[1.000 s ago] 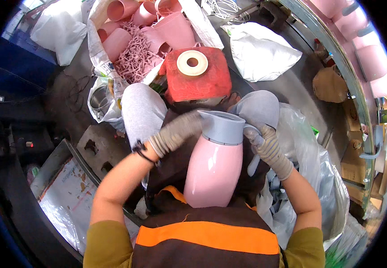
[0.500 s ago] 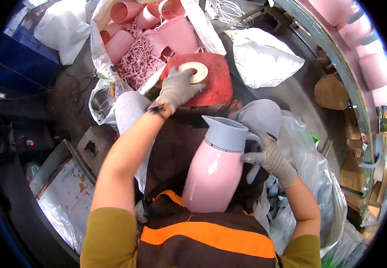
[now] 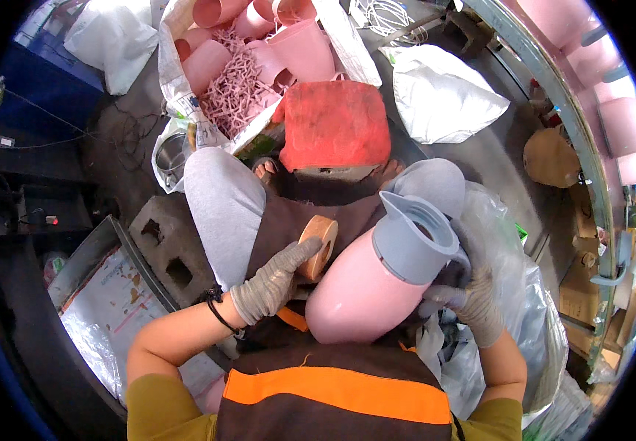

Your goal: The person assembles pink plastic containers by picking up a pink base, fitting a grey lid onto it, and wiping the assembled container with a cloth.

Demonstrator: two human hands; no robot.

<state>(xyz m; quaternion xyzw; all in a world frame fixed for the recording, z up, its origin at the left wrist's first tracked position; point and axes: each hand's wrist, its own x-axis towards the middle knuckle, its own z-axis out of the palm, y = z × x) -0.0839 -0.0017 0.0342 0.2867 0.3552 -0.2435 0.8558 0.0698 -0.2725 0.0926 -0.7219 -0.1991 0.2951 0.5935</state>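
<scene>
Pink jug [image 3: 354, 294], topped with a grey-blue collar and spout [image 3: 415, 237], is seen lying tilted across the person's lap, its open mouth turned up and toward the right. It is steadied from the right side by the right hand [image 3: 472, 309], which wears a grey knit glove; its grip is closed around the jug just under the collar, with the fingers [image 3: 439, 295] pressed against the pink body. How the thumb lies cannot be told, as it is hidden behind the jug.

A roll of tape [image 3: 318, 246], tan with a pale core, is held on edge by the left hand [image 3: 274, 283], also gloved in grey. Its grip is closed on the roll, the fingers laid flat over the near face of the roll. The roll is held just beside the jug's left flank; whether the two touch cannot be told.

A red block-shaped stool [image 3: 336, 125] is seen beyond the knees. Behind it, a white sack [image 3: 178, 81] is filled with more pink jug bodies and pink plastic chains. A grey concrete block [image 3: 171, 246] rests on the floor to the left, and clear plastic bags [image 3: 509, 242] are heaped to the right.
</scene>
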